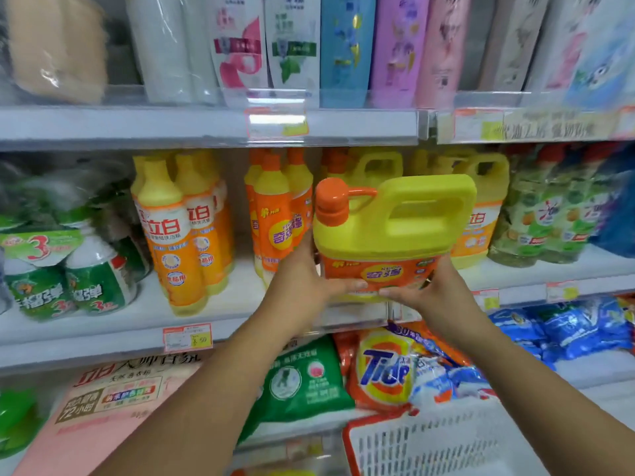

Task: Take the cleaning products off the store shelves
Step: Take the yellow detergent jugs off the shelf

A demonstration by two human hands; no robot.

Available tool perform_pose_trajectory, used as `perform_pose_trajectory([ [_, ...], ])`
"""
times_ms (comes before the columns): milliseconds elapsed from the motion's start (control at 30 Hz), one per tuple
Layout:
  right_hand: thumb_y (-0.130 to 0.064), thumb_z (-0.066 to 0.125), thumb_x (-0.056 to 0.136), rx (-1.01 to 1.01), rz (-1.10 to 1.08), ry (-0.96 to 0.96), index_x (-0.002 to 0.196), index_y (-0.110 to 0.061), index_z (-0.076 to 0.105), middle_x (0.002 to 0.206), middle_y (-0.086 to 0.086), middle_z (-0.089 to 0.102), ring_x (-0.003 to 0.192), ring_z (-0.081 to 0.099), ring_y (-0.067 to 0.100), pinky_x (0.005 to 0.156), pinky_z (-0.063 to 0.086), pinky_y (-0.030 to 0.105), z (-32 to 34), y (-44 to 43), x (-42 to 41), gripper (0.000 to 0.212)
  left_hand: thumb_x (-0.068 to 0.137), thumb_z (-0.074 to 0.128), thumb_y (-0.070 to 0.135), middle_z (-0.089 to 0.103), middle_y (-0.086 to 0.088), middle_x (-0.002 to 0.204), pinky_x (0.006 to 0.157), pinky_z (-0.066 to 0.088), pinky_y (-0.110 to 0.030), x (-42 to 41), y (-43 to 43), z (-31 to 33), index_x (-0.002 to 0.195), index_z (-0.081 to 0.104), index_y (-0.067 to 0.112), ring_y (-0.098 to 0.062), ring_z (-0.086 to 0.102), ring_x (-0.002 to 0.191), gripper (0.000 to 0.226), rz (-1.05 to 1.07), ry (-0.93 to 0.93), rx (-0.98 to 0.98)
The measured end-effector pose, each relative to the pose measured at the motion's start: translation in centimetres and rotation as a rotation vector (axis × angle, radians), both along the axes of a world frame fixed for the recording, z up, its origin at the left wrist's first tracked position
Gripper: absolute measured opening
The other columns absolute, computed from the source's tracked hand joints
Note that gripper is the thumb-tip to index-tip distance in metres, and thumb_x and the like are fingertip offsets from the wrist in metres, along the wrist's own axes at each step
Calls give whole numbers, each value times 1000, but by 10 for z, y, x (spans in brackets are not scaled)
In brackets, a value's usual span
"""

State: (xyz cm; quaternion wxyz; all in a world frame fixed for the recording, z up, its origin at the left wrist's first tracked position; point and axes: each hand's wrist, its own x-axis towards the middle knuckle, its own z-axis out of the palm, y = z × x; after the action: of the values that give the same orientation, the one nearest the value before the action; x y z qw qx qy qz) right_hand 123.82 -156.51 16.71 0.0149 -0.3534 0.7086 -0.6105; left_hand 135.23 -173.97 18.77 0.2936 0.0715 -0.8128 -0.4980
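White basket (429, 444) with red rim at 5 o'clock, nearest the camera. Centre: left hand (302, 280) and right hand (436, 286) clasp the yellow jug (395, 228) from both sides, fingers pressed together across its orange label, just in front of the middle shelf (103, 324). Behind, at 9 o'clock, yellow bottles (178, 231) stand upright.

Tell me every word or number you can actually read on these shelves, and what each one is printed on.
"Tide": orange detergent bag, bottom shelf.
"立白": tall yellow bottles, middle shelf.
"3": green-capped bottle pack, left.
"72小时": pink bag, bottom left.
"3.50": price tag on shelf edge.
Held yellow jug label, top-shelf pouches, other tags: too blurred.
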Motion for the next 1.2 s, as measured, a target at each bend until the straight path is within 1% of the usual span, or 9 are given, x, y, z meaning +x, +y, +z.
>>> perform_pose_trajectory([
  [67, 8, 85, 66, -6, -17, 28, 140, -11, 31, 124, 2, 63, 108, 65, 4, 87, 55, 19, -6, -11, -24, 94, 62, 93, 21, 61, 28, 100, 75, 43, -1, -21, -7, -12, 128, 49, 28, 26, 54, 88, 80, 42, 13, 32],
  [167, 0, 90, 63, 42, -41, 50, 142, -14, 30, 126, -1, 61, 113, 61, 3, 90, 53, 18, -22, -24, -52, 100, 52, 90, 48, 68, 21, 110, 93, 53, -30, -46, -17, -39, 130, 50, 32, 1, 63, 105, 90, 89, 14, 80],
  [233, -3, 90, 63, 58, -57, 40, 140, -16, 30, 126, -2, 61, 113, 61, 4, 91, 54, 22, -31, -29, -62, 99, 55, 88, 52, 67, 18, 116, 96, 53, -41, -57, -19, -50, 135, 47, 33, -7, 63, 110, 92, 99, 11, 54],
  [300, -2, 88, 66, 49, -67, 11, 136, -19, 32, 123, -4, 62, 107, 63, 0, 84, 54, 17, -35, -31, -69, 92, 71, 84, 43, 63, 19, 125, 97, 53, -41, -66, -18, -52, 142, 37, 39, -5, 61, 113, 85, 94, 23, 15],
  [400, -11, 86, 70, 56, -86, -6, 131, -22, 40, 120, -3, 65, 101, 66, 0, 78, 52, 14, -33, -33, -81, 78, 84, 70, 51, 56, 19, 136, 99, 51, -41, -79, -20, -51, 147, 24, 47, -6, 58, 120, 78, 125, 9, -80],
  [600, -23, 81, 78, 151, -104, 2, 122, -32, 50, 108, -18, 65, 87, 59, -18, 71, 46, 6, -29, -38, -100, 55, 81, 63, 65, 44, 16, 150, 100, 49, -38, -73, -39, -61, 153, 12, 41, -11, 49, 131, 91, 147, -253, -470],
  [733, -31, 80, 78, 169, -161, -5, 129, -28, 48, 121, -11, 63, 105, 60, 1, 85, 45, 25, -34, -42, -110, 60, 80, 55, 74, 34, 14, 156, 107, 38, -29, -57, -48, -67, 154, 23, 36, -9, 38, 139, 89, 106, -442, -730],
  [833, -35, 79, 76, 177, -201, 6, 127, -32, 44, 127, -7, 61, 110, 58, 10, 91, 45, 32, -36, -46, -112, 62, 86, 50, 71, 35, 18, 155, 107, 34, -24, -52, -49, -71, 147, 39, 38, -3, 35, 139, 71, 109, -414, -834],
  [1200, -52, 73, 79, 290, -268, 47, 133, -35, 43, 124, -15, 64, 114, 61, 19, 98, 48, 52, -43, -56, -124, 64, 81, 49, 75, 51, 23, 142, 101, 41, -28, -55, -58, -89, 130, 59, 44, -2, 45, 131, 58, 138, -289, -841],
])
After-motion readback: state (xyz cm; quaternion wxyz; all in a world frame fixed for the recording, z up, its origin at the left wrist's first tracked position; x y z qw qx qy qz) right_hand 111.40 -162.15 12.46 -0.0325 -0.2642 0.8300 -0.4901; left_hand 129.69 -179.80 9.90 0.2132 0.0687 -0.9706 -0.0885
